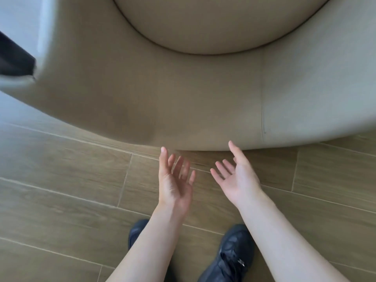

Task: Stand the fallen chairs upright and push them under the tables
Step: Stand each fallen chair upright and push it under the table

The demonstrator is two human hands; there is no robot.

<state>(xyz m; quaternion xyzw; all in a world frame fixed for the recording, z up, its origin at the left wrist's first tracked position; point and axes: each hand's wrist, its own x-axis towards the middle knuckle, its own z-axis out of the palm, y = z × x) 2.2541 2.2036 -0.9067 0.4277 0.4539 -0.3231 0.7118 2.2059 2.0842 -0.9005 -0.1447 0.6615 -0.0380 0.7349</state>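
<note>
**Two open hands reach for the big chair**

Far to the left of the fingers, a dark chair leg (14, 58) sticks out by the edge of the chair (183, 94). The left hand (175, 180) is held palm up, its fingers (179, 165) spread wide and holding nothing. The right hand (238, 178) is beside it, also palm up, fingers loose and wide, holding nothing. The round beige chair lies just past the fingertips, low on the wooden floor (61, 180). Two dark shoes (232, 255) stand below the hands.

I think the hands are about to lift the chair. It looks big and smooth, so the fingers could slip off. If it drops, it could land on the shoes, which are close.
</note>
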